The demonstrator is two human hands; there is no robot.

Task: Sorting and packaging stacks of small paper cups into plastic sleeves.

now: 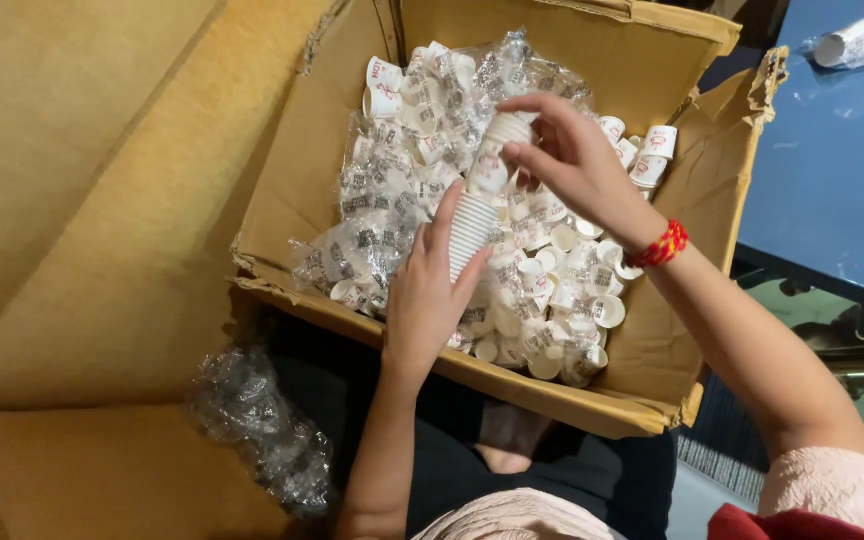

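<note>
clearly both hands were clamped on a stack (480,205) of nested paper cups over the middle of the box (652,345). the left hand (427,295) wrapped its lower end; the right hand (567,160) pinched its upper end with closed fingers. the stack's long axis ran from near the person up toward the box's far wall, slightly tilted right. it looked light, crushable and apt to slide apart, so holding both ends seemed wise. loose cups (562,290) and wrapped packs (392,190) lay beneath.

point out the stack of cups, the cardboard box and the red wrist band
stack of cups (474,225), head view, ribbed lower part
cardboard box (292,170), head view, inner left wall
red wrist band (664,245), head view, its middle
</note>
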